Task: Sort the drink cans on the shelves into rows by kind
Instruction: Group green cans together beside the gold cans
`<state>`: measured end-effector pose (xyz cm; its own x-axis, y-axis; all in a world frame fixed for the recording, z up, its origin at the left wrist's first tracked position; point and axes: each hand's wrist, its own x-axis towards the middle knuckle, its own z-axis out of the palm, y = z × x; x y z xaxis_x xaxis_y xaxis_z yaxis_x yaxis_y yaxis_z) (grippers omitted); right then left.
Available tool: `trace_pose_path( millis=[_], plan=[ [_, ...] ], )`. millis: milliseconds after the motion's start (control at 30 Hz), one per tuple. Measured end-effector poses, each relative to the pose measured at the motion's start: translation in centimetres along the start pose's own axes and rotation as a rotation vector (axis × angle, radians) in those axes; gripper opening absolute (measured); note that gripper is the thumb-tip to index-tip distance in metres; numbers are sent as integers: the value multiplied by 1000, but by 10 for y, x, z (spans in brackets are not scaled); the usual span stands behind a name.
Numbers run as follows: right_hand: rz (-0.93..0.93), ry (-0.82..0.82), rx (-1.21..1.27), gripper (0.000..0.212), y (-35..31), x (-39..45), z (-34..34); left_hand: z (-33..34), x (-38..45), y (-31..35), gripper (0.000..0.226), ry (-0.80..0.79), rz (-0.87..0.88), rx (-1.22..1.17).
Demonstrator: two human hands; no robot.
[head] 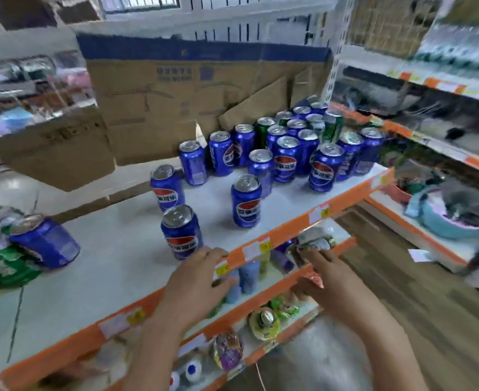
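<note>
Top shelf (125,266) carries upright blue cans (246,201).

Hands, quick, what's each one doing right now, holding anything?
Left hand: open, fingers on the top shelf's orange edge, holding nothing.
Right hand: reaching into the shelf below; grip cannot be told.

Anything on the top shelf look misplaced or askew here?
Yes. A blue can at the left end leans tilted against the green cans. Two or more green cans also stand among the blue ones at the back right.
</note>
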<state>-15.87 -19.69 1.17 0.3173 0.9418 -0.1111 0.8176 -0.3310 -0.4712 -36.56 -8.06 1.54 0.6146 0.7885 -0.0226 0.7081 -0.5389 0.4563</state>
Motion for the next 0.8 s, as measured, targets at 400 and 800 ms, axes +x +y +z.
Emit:
trace_pose_path(
  millis=[400, 800],
  plan=[
    [242, 170, 96, 50, 117, -26, -48, 44, 81, 106, 43, -79, 133, -18],
    [217, 195, -32, 46, 173, 94, -131, 43, 239, 150, 32, 237, 34, -209]
  ],
)
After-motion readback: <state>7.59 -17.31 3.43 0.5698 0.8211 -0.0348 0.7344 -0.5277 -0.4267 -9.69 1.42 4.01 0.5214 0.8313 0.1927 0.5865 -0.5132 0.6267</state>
